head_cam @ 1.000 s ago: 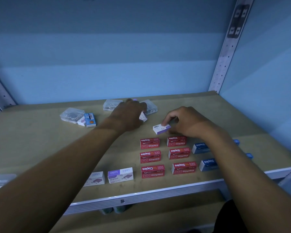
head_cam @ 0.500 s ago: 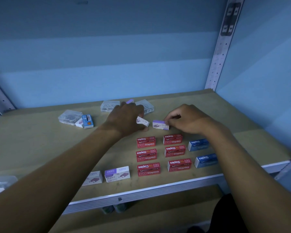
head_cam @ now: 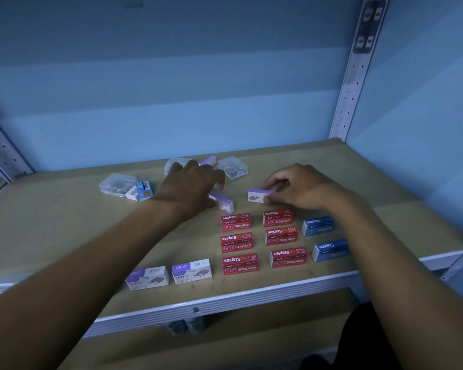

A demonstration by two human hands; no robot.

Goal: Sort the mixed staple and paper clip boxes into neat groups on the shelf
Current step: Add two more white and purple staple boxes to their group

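Note:
On the wooden shelf (head_cam: pixel 64 231), several red staple boxes (head_cam: pixel 237 243) lie in two columns, with two blue staple boxes (head_cam: pixel 318 225) to their right. Two purple-and-white staple boxes (head_cam: pixel 191 271) sit near the front edge. My left hand (head_cam: pixel 193 188) grips a purple-and-white box (head_cam: pixel 223 202) just above the red columns. My right hand (head_cam: pixel 297 188) pinches another purple-and-white box (head_cam: pixel 258 196) standing on its side. One more purple box (head_cam: pixel 209 161) lies behind my left hand.
Clear plastic clip boxes sit at the back: one on the left (head_cam: pixel 116 184), one at centre (head_cam: pixel 171 165), one to the right (head_cam: pixel 233 166). A small blue box (head_cam: pixel 144 189) lies beside the left one. A perforated metal upright (head_cam: pixel 356 76) rises at the back right corner.
My left hand has drawn its purple box out toward me from under the palm. My right hand has turned its box from lying flat to standing on its side.

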